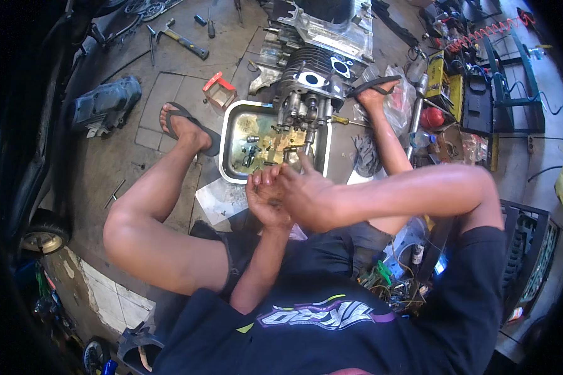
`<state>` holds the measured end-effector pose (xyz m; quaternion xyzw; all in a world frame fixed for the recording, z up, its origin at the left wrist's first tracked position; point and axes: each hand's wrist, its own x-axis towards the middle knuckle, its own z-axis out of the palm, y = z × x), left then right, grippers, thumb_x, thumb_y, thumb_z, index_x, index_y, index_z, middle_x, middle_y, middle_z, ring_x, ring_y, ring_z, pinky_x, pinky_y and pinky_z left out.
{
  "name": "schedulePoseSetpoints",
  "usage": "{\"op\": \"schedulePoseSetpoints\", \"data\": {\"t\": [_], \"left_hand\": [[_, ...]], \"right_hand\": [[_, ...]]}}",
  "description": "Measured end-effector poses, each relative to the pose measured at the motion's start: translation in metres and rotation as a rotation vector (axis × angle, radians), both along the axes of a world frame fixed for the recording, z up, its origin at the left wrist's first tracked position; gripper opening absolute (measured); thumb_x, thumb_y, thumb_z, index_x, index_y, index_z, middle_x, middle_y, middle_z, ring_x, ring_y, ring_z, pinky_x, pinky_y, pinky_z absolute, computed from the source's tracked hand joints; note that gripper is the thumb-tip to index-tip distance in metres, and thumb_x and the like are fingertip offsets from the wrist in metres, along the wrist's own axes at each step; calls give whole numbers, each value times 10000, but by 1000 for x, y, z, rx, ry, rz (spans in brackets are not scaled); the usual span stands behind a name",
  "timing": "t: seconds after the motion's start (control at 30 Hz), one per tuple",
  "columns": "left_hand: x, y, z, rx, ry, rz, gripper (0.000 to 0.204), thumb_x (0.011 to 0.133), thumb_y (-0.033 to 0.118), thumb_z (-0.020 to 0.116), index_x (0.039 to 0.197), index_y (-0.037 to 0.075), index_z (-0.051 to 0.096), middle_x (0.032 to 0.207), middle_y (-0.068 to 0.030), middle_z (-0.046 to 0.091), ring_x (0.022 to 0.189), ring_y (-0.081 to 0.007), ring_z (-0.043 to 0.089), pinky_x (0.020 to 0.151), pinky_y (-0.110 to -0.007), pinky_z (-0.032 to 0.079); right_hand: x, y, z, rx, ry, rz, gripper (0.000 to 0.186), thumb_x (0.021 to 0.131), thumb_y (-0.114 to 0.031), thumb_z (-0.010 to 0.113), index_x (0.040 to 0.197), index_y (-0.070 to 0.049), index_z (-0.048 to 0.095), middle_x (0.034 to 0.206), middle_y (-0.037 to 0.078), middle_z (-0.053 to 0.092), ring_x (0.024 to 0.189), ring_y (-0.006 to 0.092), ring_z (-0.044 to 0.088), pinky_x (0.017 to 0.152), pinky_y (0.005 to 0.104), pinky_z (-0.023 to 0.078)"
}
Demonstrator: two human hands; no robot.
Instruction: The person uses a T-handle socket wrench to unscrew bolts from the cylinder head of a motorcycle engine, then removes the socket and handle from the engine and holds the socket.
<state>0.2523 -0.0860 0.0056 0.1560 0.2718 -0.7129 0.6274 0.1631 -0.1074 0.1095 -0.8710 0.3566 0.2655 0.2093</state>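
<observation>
My left hand (267, 203) is cupped palm-up below the metal tray (231, 128), its fingers curled round a small dark thing too hidden to name. My right hand (308, 199) presses against it from the right, one digit raised and the other fingertips bent into the left palm, partly hidden. Over the tray stands a finned engine cylinder head (322, 65) with shafts hanging from its lower side. Small metal parts (251, 153) lie in the tray's murky liquid. A pale sheet (213, 200) lies on the floor beside my hands.
A red-topped container (219, 90), a hammer (182, 44), a dark casing (106, 103) and hand tools surround the engine. At right are a yellow toolbox (444, 84), red bottle (431, 117), coiled red hose (485, 32) and green frame (507, 75). A wheel (44, 234) is at left.
</observation>
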Motion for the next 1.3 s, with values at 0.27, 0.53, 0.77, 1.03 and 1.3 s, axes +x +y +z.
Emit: {"op": "schedulePoseSetpoints", "data": {"t": [0.27,0.53,0.77,1.03,1.3], "left_hand": [[12,9,-33,-288,165,-35,394,1041,289,370,685,123,392,444,7,261,316,-99,154,328,-261,240],[28,-5,-3,-483,-96,-219,424,1049,324,348,676,129,399,442,20,247,315,-82,151,301,-240,193],[35,-12,11,-547,-253,-380,429,1039,336,373,666,125,400,458,20,263,325,-80,176,313,-241,195],[35,-15,32,-540,-447,-476,423,1003,274,455,637,68,407,478,-5,315,360,-69,215,348,-246,250],[30,-15,49,-589,-663,-565,383,996,243,460,665,65,385,509,-4,314,395,-76,249,358,-252,256]], "right_hand": [[-2,-10,1,199,-6,-28,176,633,-163,678,766,-47,687,877,141,674,977,324,617,977,417,387],[-23,12,-20,-30,-541,-235,146,648,-113,691,732,-9,632,758,126,602,934,304,565,944,419,390],[-31,21,-42,-108,-904,-318,129,671,-52,670,746,-11,574,776,123,557,881,322,535,922,463,391],[-36,31,-70,-184,-1143,-385,150,647,-14,653,774,-32,575,768,116,521,860,316,525,949,468,383],[-36,35,-92,-319,-1368,-386,147,666,-15,659,788,-22,578,782,120,522,889,318,537,962,481,389]]}}
